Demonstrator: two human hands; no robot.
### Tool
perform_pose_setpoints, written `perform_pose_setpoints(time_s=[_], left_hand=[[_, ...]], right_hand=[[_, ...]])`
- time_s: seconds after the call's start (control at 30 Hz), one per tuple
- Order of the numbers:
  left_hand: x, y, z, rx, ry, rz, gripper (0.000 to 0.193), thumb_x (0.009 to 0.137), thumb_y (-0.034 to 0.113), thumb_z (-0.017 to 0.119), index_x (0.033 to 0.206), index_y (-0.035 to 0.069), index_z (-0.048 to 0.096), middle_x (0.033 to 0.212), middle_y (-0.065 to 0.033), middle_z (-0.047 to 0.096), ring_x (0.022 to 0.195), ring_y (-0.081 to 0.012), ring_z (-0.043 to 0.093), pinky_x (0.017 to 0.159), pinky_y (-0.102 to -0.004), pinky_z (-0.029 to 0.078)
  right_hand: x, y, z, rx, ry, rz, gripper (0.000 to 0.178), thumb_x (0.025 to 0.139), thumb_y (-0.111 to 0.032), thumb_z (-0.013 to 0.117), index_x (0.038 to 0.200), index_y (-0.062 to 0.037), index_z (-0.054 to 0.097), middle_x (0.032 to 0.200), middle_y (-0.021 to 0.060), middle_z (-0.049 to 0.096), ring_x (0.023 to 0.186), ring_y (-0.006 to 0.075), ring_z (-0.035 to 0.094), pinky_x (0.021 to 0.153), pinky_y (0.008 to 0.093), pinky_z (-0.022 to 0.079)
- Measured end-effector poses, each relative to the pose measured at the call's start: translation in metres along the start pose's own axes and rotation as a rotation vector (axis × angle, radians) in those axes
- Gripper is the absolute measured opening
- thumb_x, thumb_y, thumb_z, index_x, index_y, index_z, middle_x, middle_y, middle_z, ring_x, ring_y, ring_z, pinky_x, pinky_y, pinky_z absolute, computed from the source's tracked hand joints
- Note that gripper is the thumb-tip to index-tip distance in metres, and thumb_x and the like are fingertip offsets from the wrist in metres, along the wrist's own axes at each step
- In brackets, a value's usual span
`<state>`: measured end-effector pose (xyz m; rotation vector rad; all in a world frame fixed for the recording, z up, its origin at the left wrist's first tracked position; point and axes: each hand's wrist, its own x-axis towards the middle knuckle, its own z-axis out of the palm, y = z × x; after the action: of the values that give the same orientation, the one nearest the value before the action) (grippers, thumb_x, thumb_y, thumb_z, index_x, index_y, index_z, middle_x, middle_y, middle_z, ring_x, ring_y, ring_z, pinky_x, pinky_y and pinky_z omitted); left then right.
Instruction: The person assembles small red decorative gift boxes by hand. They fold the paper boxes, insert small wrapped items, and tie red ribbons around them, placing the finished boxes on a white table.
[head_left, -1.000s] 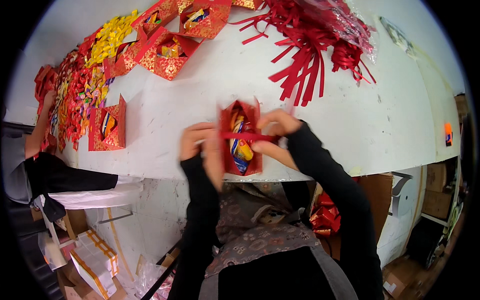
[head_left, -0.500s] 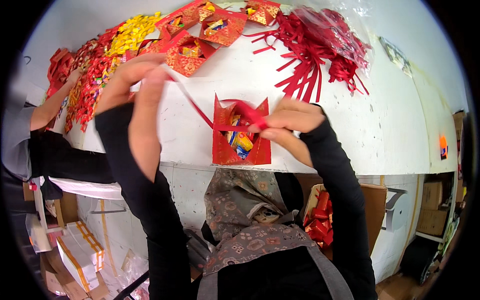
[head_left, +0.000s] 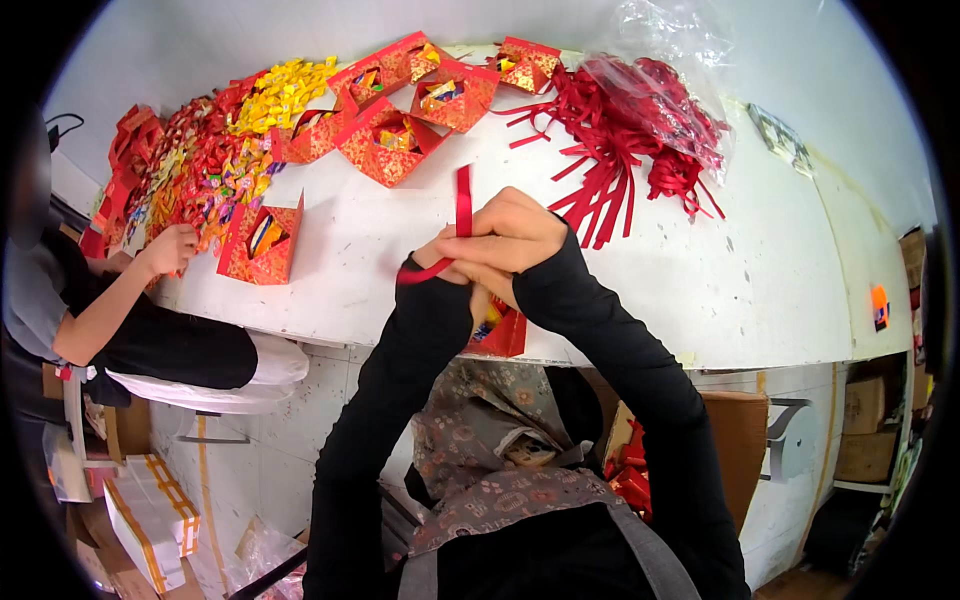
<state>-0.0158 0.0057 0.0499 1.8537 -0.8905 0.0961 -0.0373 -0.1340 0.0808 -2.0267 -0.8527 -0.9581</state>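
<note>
Both my hands meet over a red candy box [head_left: 505,338], which stands at the table's near edge. They hide most of it; a few wrapped candies show in its opening. A red ribbon [head_left: 463,195] is pinched between my fingers, one end sticking up and the other curling out to the left. My left hand [head_left: 455,268] is closed on the ribbon, partly covered by my right hand [head_left: 515,235], whose fingers are also closed on it. Whether the ribbon is knotted cannot be seen.
Filled red boxes [head_left: 390,145] stand at the back, another box [head_left: 262,240] at the left. Heaps of wrapped candies [head_left: 285,95] lie back left, loose red ribbons [head_left: 620,150] with a plastic bag back right. A co-worker's hand [head_left: 172,248] works at the left. A carton [head_left: 735,440] stands below.
My left hand has come in from the upper left to my right hand, over the box. The ribbon, stretched out before, is now bunched between both hands.
</note>
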Motion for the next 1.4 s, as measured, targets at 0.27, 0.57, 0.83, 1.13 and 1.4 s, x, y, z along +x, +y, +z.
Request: perform_pose_setpoints(time_s=[0.27, 0.57, 0.83, 1.13, 1.4], left_hand=[[0.017, -0.010, -0.043, -0.435, -0.423, -0.201, 0.034, 0.090, 0.029, 0.052, 0.109, 0.001, 0.061, 0.090, -0.0063, 0.064, 0.083, -0.0112, 0.058, 0.076, -0.0235, 0.045], [0.006, -0.002, -0.031, 0.524, 0.030, 0.746, 0.022, 0.062, -0.003, 0.060, 0.082, 0.003, 0.064, 0.095, -0.0101, 0.065, 0.080, -0.0227, 0.062, 0.067, -0.0318, 0.050], [-0.011, -0.042, -0.013, -1.042, 0.337, -0.379, 0.031, 0.096, 0.025, 0.041, 0.106, -0.001, 0.053, 0.083, -0.0087, 0.065, 0.071, -0.0182, 0.060, 0.082, -0.0314, 0.047], [0.027, -0.076, -0.066, -0.513, 0.232, -0.513, 0.036, 0.092, 0.029, 0.047, 0.105, -0.004, 0.054, 0.055, 0.0080, 0.023, 0.044, -0.0033, 0.022, 0.044, -0.0219, 0.028], [-0.001, 0.022, -0.081, -0.473, -0.646, -0.282, 0.036, 0.093, 0.028, 0.047, 0.103, -0.005, 0.056, 0.088, -0.0123, 0.065, 0.092, -0.0241, 0.061, 0.090, -0.0356, 0.042]], right_hand=[[-0.032, -0.017, -0.029, 0.165, -0.123, 0.070, 0.008, 0.077, -0.013, 0.062, 0.081, -0.0072, 0.065, 0.077, 0.0077, 0.061, 0.070, 0.0204, 0.057, 0.065, 0.0300, 0.045], [-0.023, 0.030, -0.008, 0.640, -0.424, 0.754, 0.033, 0.084, -0.004, 0.056, 0.116, -0.0038, 0.056, 0.092, 0.0079, 0.063, 0.081, 0.0108, 0.057, 0.075, 0.0245, 0.045], [-0.048, 0.036, 0.011, 0.741, 0.216, 0.735, 0.018, 0.089, -0.016, 0.053, 0.098, -0.0021, 0.059, 0.090, 0.0126, 0.064, 0.077, 0.0176, 0.060, 0.076, 0.0287, 0.046], [-0.068, 0.029, 0.007, 1.283, 0.261, 1.059, 0.013, 0.094, -0.017, 0.041, 0.090, -0.0067, 0.047, 0.058, -0.0041, 0.030, 0.045, 0.0057, 0.024, 0.043, 0.0221, 0.023], [-0.053, 0.031, 0.012, -0.157, -0.388, 0.404, 0.034, 0.075, -0.016, 0.067, 0.106, -0.0068, 0.057, 0.102, 0.0099, 0.055, 0.081, 0.0242, 0.060, 0.071, 0.0312, 0.049]])
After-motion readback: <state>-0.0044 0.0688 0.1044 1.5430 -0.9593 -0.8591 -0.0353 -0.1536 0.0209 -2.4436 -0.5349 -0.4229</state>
